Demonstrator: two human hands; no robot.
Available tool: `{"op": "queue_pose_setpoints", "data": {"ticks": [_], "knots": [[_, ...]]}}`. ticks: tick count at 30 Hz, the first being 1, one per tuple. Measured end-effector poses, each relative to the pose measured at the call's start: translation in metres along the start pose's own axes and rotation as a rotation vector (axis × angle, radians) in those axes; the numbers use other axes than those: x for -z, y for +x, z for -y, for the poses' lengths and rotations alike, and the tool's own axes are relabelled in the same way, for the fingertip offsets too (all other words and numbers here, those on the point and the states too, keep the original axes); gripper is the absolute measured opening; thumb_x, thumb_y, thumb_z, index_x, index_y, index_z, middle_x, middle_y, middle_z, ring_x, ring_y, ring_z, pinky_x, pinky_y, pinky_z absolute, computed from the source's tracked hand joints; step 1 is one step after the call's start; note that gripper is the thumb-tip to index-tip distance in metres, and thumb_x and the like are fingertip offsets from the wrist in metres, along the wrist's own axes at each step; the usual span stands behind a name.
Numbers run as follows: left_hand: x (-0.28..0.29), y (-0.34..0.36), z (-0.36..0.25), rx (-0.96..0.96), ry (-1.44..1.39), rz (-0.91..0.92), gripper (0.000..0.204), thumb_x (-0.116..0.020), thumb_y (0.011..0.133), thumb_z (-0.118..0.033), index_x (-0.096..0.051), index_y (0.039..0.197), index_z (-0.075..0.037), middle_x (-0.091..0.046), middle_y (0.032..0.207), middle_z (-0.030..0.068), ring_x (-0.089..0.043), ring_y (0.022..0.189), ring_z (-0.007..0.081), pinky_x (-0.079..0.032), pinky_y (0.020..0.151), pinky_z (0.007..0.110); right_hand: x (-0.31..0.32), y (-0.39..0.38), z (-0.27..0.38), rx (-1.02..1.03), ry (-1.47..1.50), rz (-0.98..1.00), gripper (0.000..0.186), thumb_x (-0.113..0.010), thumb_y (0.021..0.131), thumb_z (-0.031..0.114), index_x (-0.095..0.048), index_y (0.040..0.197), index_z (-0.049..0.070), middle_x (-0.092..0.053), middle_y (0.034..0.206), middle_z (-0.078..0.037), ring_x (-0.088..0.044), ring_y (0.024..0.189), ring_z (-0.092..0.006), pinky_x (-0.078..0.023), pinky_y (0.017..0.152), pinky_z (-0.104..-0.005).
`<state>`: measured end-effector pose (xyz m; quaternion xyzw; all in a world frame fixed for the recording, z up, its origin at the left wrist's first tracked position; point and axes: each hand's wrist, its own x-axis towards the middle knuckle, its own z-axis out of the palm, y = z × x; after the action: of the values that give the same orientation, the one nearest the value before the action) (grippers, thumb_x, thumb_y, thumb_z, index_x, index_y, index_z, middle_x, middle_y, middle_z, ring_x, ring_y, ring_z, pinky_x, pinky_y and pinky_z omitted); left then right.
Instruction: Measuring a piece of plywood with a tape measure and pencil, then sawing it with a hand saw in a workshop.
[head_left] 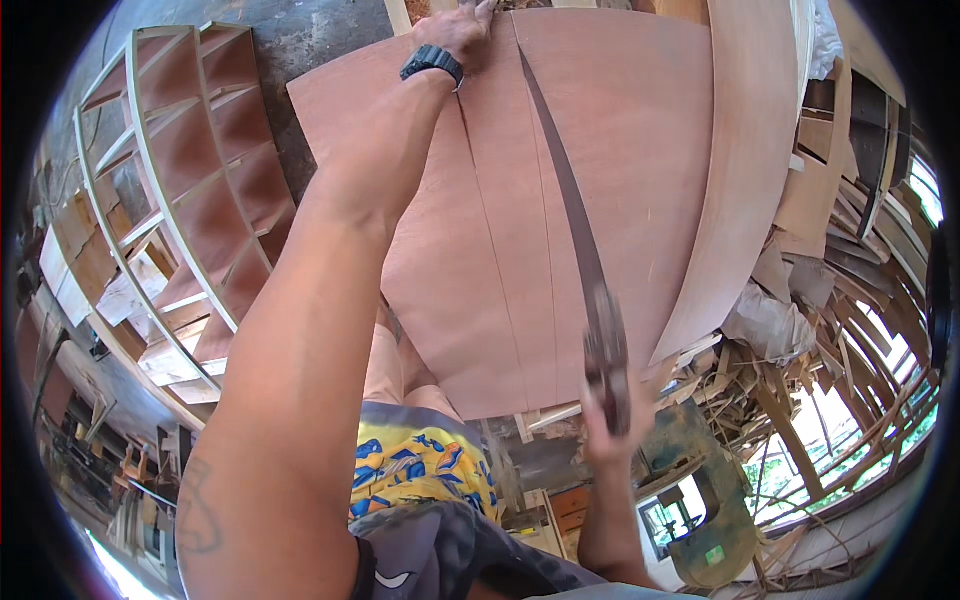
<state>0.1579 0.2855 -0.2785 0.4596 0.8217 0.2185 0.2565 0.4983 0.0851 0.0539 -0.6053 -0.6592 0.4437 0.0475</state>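
Observation:
A broad reddish-brown plywood sheet (450, 300) with a curved far edge spreads out before me. Two thin dark lines run along it, and one widens into a narrow slit beside my left wrist. My left hand (455, 35), below a dark wristwatch (432, 66), lies on the sheet's far edge. Its fingers stretch out and are partly cut off by the top of the picture. Blurred by motion, my right hand (612, 435) is closed around the handle of a handsaw (575, 205). The long, dark, tapering blade crosses the sheet, its tip near the far edge.
A white-edged wooden lattice frame with reddish panels (185, 130) stands at left. A paler curved sheet (745, 150) borders the plywood at right. Beyond it are piled wood offcuts (850, 290) and a crumpled plastic bag (775, 322). A worn greenish machine (715, 535) stands at lower right.

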Motion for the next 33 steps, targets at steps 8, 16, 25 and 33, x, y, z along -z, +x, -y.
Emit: {"op": "queue_pose_setpoints", "data": {"ticks": [8, 16, 25, 33], "knots": [[-0.005, 0.001, 0.005, 0.065, 0.053, 0.026, 0.054, -0.024, 0.108, -0.049, -0.068, 0.130, -0.025, -0.070, 0.124, 0.0166, -0.067, 0.112, 0.0380, -0.050, 0.096, 0.051, -0.045, 0.074, -0.040, 0.064, 0.041, -0.050, 0.033, -0.073, 0.087, 0.012, -0.068, 0.116, -0.003, -0.061, 0.073, -0.002, -0.054, 0.064, -0.0088, -0.046, 0.060, -0.0261], [-0.020, 0.005, 0.012, -0.002, -0.034, -0.032, 0.052, -0.025, 0.108, -0.045, -0.066, 0.130, -0.023, -0.070, 0.126, 0.0151, -0.066, 0.117, 0.0358, -0.049, 0.100, 0.051, -0.080, 0.169, -0.010, 0.147, 0.115, -0.105, 0.024, -0.076, 0.087, 0.015, -0.071, 0.107, 0.002, -0.056, 0.070, -0.001, -0.049, 0.062, -0.0102, -0.043, 0.057, -0.0298], [0.007, -0.005, -0.008, 0.076, 0.084, 0.119, 0.058, -0.022, 0.109, -0.048, -0.068, 0.130, -0.019, -0.071, 0.124, 0.0163, -0.066, 0.115, 0.0381, -0.048, 0.101, 0.052, 0.004, -0.006, 0.025, -0.171, 0.021, -0.027, 0.026, -0.070, 0.084, 0.009, -0.070, 0.106, -0.005, -0.062, 0.071, -0.001, -0.055, 0.064, -0.0094, -0.045, 0.062, -0.0264], [-0.003, 0.000, -0.020, -0.010, -0.011, 0.047, 0.056, -0.021, 0.109, -0.045, -0.067, 0.127, -0.019, -0.070, 0.125, 0.0172, -0.066, 0.116, 0.0380, -0.049, 0.098, 0.051, -0.095, 0.206, -0.026, 0.110, 0.088, -0.177, 0.020, -0.074, 0.086, 0.016, -0.071, 0.101, 0.003, -0.059, 0.069, -0.003, -0.054, 0.061, -0.0123, -0.044, 0.058, -0.0317]]}}
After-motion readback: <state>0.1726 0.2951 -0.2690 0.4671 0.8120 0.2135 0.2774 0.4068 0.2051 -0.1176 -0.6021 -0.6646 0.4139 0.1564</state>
